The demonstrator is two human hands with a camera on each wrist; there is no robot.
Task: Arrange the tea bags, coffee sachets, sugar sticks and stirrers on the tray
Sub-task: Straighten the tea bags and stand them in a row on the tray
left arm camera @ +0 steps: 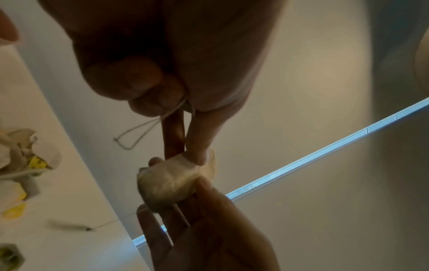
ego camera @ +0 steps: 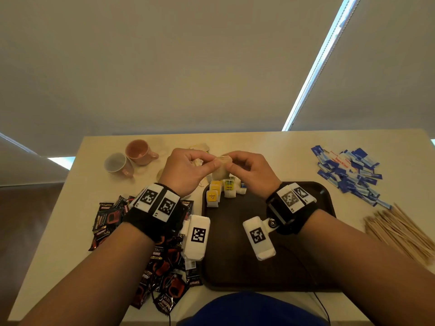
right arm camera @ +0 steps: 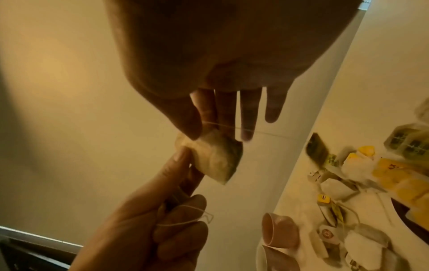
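Above the far edge of the dark tray (ego camera: 324, 198), both hands were raised together; a single tea bag (ego camera: 222, 167) was pinched between thumb and forefinger of the left hand (ego camera: 186, 171) and the right hand (ego camera: 253, 171), its string looped through the left fingers (right arm camera: 181, 216).

The tray (ego camera: 313, 262) was left bare at its centre; its 11 o'clock corner was occupied by tea bags (ego camera: 220, 191).

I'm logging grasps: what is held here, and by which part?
One tea bag, pinched at its top edge by both the left hand and right hand.
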